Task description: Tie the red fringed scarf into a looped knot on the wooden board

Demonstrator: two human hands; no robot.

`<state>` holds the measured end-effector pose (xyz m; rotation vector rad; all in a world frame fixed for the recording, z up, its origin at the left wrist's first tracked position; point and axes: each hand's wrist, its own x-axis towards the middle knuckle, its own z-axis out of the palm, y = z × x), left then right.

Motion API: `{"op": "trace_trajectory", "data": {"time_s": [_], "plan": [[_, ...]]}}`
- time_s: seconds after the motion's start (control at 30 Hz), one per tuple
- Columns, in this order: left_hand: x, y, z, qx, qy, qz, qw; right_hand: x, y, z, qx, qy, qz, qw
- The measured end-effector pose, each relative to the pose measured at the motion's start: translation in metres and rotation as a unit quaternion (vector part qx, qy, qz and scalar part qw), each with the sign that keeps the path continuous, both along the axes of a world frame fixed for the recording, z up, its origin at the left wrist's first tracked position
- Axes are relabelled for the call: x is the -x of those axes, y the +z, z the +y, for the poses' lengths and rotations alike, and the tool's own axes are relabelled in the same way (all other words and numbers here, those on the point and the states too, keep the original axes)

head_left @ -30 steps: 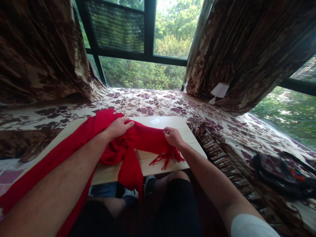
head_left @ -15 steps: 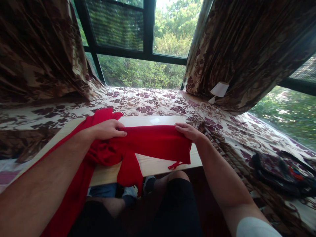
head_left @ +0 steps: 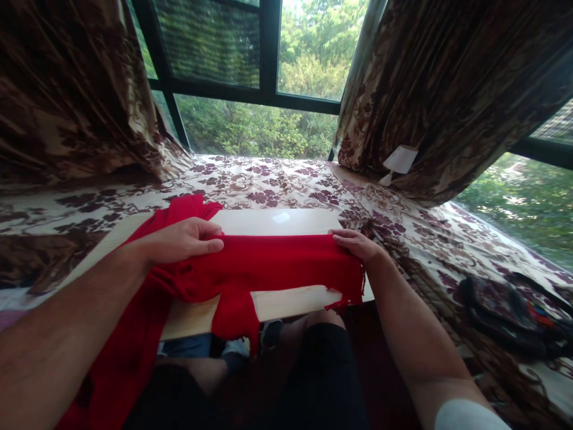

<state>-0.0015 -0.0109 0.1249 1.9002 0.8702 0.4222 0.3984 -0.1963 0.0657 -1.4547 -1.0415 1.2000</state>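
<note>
Bare forearms, a white short sleeve [head_left: 465, 415] on the right, black shorts [head_left: 322, 382].

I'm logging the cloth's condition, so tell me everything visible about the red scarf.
The red scarf looks like soft knit, with fringe at its right end hanging over the wooden board's edge. A band is stretched flat across the board; the rest bunches at left and trails off the front. The left hand grips it; the right hand presses its right end.

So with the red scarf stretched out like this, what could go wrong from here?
The scarf's fringed end lies at the board's right corner by the right hand, so it may slip over the edge. A loop of the scarf already hangs off the wooden board and could drag the rest off. Fabric bunched under the left hand may crease.
</note>
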Motion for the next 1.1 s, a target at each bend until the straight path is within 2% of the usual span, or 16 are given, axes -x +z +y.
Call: {"op": "trace_trajectory", "data": {"time_s": [0.07,0.1,0.2,0.3,0.43,0.5,0.57,0.6,0.63,0.67,0.7,0.77,0.83,0.93,1.03,1.1], "plan": [[0.004,0.008,0.0,0.042,-0.138,0.106,0.984,-0.003,0.001,-0.003,-0.005,-0.014,0.017,1.0],[0.006,0.012,0.0,0.069,-0.186,0.149,0.969,-0.005,0.001,-0.005,-0.006,-0.02,0.023,1.0],[0.015,0.021,0.001,0.138,-0.231,0.216,0.939,-0.012,0.0,-0.009,-0.006,-0.046,0.03,0.998],[0.02,0.026,0.006,0.173,-0.234,0.223,0.93,-0.018,-0.004,-0.01,-0.004,-0.068,0.028,0.997],[0.01,0.029,0.016,0.245,-0.123,0.154,0.949,-0.018,-0.008,-0.006,0.027,-0.017,0.024,0.999],[-0.004,0.028,0.025,0.252,-0.094,0.136,0.954,-0.017,-0.007,-0.003,0.039,0.004,0.027,0.999],[-0.024,0.024,0.039,0.175,-0.089,0.138,0.971,-0.016,-0.006,0.002,0.029,-0.006,0.033,0.999],[-0.036,0.022,0.048,0.097,-0.072,0.139,0.983,-0.016,-0.005,0.005,0.012,-0.021,0.038,0.999],[-0.048,0.019,0.057,-0.011,-0.031,0.129,0.991,-0.016,-0.006,0.009,-0.013,-0.042,0.042,0.998],[-0.062,0.015,0.065,-0.129,0.033,0.11,0.985,-0.017,-0.006,0.014,-0.039,-0.065,0.047,0.996],[-0.075,0.01,0.072,-0.226,0.1,0.106,0.963,-0.017,-0.009,0.019,-0.057,-0.09,0.051,0.993],[-0.098,-0.002,0.08,-0.343,0.179,0.133,0.913,-0.016,-0.016,0.029,-0.047,-0.128,0.05,0.989],[-0.115,-0.018,0.079,-0.384,0.186,0.193,0.883,-0.013,-0.028,0.037,0.02,-0.145,0.02,0.989],[-0.125,-0.046,0.063,-0.384,0.097,0.267,0.878,-0.006,-0.044,0.038,0.093,-0.133,-0.114,0.98],[-0.121,-0.073,0.043,-0.36,0.016,0.315,0.878,0.004,-0.053,0.028,0.087,-0.136,-0.244,0.956],[-0.114,-0.086,0.036,-0.335,0.008,0.344,0.877,0.01,-0.054,0.017,0.085,-0.125,-0.268,0.951]]}}
